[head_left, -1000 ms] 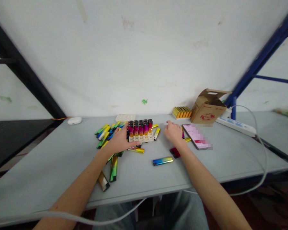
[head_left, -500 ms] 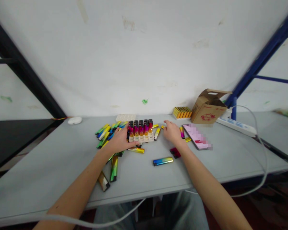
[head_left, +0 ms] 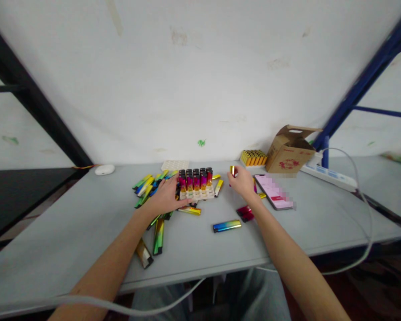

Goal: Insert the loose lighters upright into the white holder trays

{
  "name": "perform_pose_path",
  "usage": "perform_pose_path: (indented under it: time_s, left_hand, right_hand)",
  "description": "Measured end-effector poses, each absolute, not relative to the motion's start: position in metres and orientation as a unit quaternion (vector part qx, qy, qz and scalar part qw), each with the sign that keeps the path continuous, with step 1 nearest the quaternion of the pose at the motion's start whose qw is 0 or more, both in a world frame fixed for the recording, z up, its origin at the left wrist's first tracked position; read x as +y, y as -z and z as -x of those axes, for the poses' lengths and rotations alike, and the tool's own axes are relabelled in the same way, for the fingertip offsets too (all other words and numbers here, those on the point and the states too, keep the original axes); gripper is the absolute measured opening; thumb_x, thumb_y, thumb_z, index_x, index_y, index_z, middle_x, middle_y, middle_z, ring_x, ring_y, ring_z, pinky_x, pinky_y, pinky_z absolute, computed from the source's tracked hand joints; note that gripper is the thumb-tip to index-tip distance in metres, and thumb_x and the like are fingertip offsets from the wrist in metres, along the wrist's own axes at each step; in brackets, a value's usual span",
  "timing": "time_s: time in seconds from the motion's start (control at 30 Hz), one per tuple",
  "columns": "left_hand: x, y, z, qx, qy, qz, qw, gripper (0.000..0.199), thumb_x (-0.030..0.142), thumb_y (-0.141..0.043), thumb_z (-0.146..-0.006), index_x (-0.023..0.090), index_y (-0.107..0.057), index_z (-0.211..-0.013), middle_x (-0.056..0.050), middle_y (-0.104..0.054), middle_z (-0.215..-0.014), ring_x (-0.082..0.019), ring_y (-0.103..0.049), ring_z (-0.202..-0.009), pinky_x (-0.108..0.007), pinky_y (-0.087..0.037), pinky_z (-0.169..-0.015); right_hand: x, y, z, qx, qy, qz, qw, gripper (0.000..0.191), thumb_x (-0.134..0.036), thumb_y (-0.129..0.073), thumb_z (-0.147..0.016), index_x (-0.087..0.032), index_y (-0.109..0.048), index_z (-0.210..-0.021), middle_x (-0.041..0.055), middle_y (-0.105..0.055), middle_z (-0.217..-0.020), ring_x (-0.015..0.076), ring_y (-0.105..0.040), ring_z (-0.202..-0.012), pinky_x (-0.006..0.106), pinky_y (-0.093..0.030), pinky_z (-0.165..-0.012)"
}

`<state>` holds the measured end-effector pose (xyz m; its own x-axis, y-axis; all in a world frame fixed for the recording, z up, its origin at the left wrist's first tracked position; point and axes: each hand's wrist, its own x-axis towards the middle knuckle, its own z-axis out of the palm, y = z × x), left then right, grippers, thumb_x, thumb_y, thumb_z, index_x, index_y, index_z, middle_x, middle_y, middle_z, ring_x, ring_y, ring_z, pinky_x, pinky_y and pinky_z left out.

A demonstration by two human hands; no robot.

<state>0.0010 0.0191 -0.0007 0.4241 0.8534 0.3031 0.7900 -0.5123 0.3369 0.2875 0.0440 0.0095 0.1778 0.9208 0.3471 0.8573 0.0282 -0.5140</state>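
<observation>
My left hand point(head_left: 163, 195) grips the left side of a white holed tray point(head_left: 205, 195), its thumb along the front edge. Rows of purple, red and yellow lighters point(head_left: 196, 180) stand upright in the tray, black ends up; the front holes are bare. My right hand point(head_left: 242, 183) is closed on a lighter point(head_left: 232, 170), its yellow end pointing up above the fingers. Loose green, yellow and blue lighters point(head_left: 143, 198) lie heaped around my left hand. A blue and yellow lighter point(head_left: 227, 226) lies in front, and red lighters point(head_left: 244, 213) lie beneath my right wrist.
A second white holed tray point(head_left: 174, 165) lies by the wall. At the back right are a block of yellow lighters point(head_left: 253, 157) and an open cardboard box point(head_left: 290, 154). A phone point(head_left: 272, 191) lies right of my right hand, near a power strip point(head_left: 330, 176). A white case point(head_left: 104, 170) sits back left.
My right hand has closed on a lighter and raised it upright from the table. My left hand stays at the tray.
</observation>
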Motion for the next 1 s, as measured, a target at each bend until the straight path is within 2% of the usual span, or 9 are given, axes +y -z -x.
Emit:
perform_pose_path:
  time_s: [0.1,0.17,0.27,0.37,0.57,0.77,0.9,1.0]
  left_hand:
    - [0.017,-0.001,-0.001,0.493,-0.203,-0.844,0.062,0.071,0.061,-0.067,-0.075,0.014,-0.054,-0.126,-0.019,-0.061,-0.123,-0.040,-0.055,-0.120,-0.056,-0.036,-0.107]
    - [0.016,-0.003,-0.001,0.496,-0.195,-0.844,0.062,0.071,0.061,-0.068,-0.074,0.014,-0.054,-0.126,-0.019,-0.061,-0.123,-0.040,-0.055,-0.119,-0.056,-0.037,-0.106]
    - [0.016,-0.003,-0.002,0.497,-0.198,-0.843,0.056,0.070,0.061,-0.068,-0.074,0.015,-0.055,-0.125,-0.018,-0.062,-0.123,-0.041,-0.055,-0.119,-0.057,-0.038,-0.105]
    - [0.016,-0.001,-0.003,0.495,-0.195,-0.845,0.048,0.069,0.060,-0.068,-0.075,0.015,-0.055,-0.125,-0.019,-0.062,-0.123,-0.042,-0.054,-0.121,-0.058,-0.037,-0.105]
    - [0.018,0.002,-0.002,0.493,-0.194,-0.847,0.039,0.069,0.062,-0.067,-0.076,0.015,-0.054,-0.124,-0.018,-0.062,-0.122,-0.041,-0.055,-0.120,-0.058,-0.037,-0.104]
    - [0.017,0.000,-0.002,0.486,-0.196,-0.851,0.039,0.067,0.060,-0.068,-0.076,0.015,-0.056,-0.124,-0.018,-0.063,-0.122,-0.040,-0.056,-0.118,-0.056,-0.040,-0.102]
    - [0.017,-0.001,-0.002,0.486,-0.199,-0.851,0.032,0.065,0.060,-0.068,-0.076,0.016,-0.057,-0.122,-0.016,-0.063,-0.120,-0.038,-0.057,-0.116,-0.054,-0.041,-0.101]
    - [0.017,-0.001,-0.002,0.490,-0.190,-0.850,0.032,0.064,0.061,-0.069,-0.075,0.016,-0.058,-0.120,-0.016,-0.064,-0.118,-0.038,-0.058,-0.115,-0.053,-0.042,-0.100]
  right_hand:
    - [0.050,-0.015,-0.289,-0.584,-0.170,0.637,0.474,0.015,-0.030,-0.064,-0.079,-0.015,-0.065,-0.084,0.0082,-0.071,-0.084,0.0219,-0.067,-0.082,0.032,-0.048,-0.074]
    - [0.051,-0.018,-0.288,-0.539,-0.292,0.565,0.553,0.021,-0.034,-0.071,-0.072,-0.016,-0.064,-0.080,0.0036,-0.069,-0.073,0.0177,-0.065,-0.071,0.027,-0.047,-0.064]
    - [0.049,-0.022,-0.286,-0.464,-0.445,0.459,0.613,0.032,-0.038,-0.082,-0.060,-0.017,-0.064,-0.078,-0.0025,-0.064,-0.063,0.0115,-0.061,-0.058,0.020,-0.042,-0.050]
    - [0.046,-0.026,-0.285,-0.391,-0.541,0.373,0.644,0.033,-0.030,-0.087,-0.056,-0.018,-0.063,-0.074,-0.0039,-0.065,-0.066,0.0071,-0.061,-0.057,0.015,-0.046,-0.049]
    - [0.050,-0.028,-0.283,-0.213,-0.657,0.312,0.652,0.013,-0.006,-0.069,-0.077,-0.017,-0.062,-0.074,-0.0011,-0.067,-0.068,0.0071,-0.065,-0.060,0.012,-0.059,-0.058]
    - [0.051,-0.025,-0.276,-0.178,-0.770,0.309,0.530,0.015,-0.004,-0.051,-0.089,-0.014,-0.063,-0.087,0.0014,-0.066,-0.065,0.0084,-0.063,-0.055,0.013,-0.059,-0.053]
    - [0.047,-0.022,-0.274,-0.229,-0.793,0.255,0.503,0.010,-0.010,-0.057,-0.089,-0.014,-0.065,-0.093,-0.0010,-0.066,-0.068,0.0054,-0.058,-0.049,0.013,-0.053,-0.047]
    - [0.046,-0.018,-0.275,-0.280,-0.762,0.248,0.528,0.006,-0.013,-0.067,-0.084,-0.017,-0.067,-0.089,-0.0024,-0.068,-0.071,0.0046,-0.060,-0.055,0.011,-0.051,-0.050]
